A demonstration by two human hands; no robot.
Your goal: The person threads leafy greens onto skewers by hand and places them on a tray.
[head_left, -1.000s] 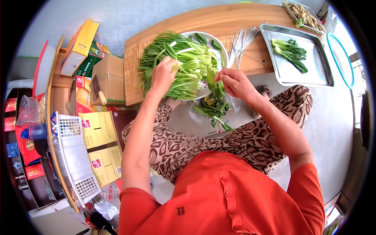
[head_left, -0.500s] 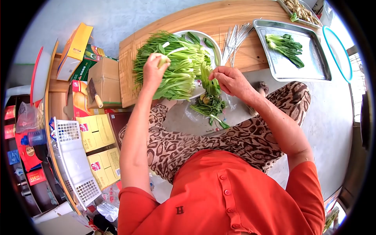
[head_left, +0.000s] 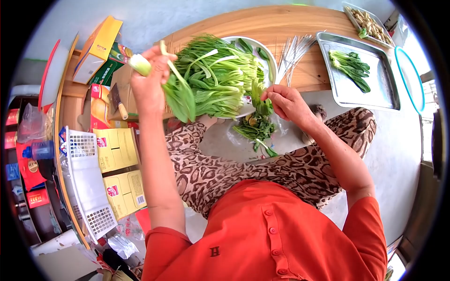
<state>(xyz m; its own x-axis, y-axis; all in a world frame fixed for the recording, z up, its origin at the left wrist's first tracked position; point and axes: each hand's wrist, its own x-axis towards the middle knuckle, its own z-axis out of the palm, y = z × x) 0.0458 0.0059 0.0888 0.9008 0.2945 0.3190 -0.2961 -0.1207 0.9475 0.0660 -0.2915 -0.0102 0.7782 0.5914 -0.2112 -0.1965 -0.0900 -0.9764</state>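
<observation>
My left hand (head_left: 150, 79) is raised left of the big heap of leafy greens (head_left: 211, 70), closed round a bok choy stalk (head_left: 140, 64). Its pale thick base sticks out to the left, while a broad green leaf (head_left: 182, 100) hangs down on the right. Beyond the heap's right side, my right hand (head_left: 287, 103) has thumb and forefinger pinched at a limp yellowish-green leaf (head_left: 257, 93). The heap lies partly on a white plate (head_left: 271, 58). Under my right hand, wilted leaves (head_left: 255, 129) lie on clear plastic on the floor.
A metal tray (head_left: 375, 91) with a bunch of greens stands at the right, near thin metal skewers (head_left: 293, 58). Another tray holds knobbly roots (head_left: 370, 25). To the left are a cleaver (head_left: 119, 100) on a cardboard box, yellow boxes (head_left: 116, 150) and a white plastic basket (head_left: 89, 175).
My left hand has lifted away from the heap to the left, carrying the bok choy stalk. My right hand keeps its pinch at nearly the same place. The view has shifted slightly.
</observation>
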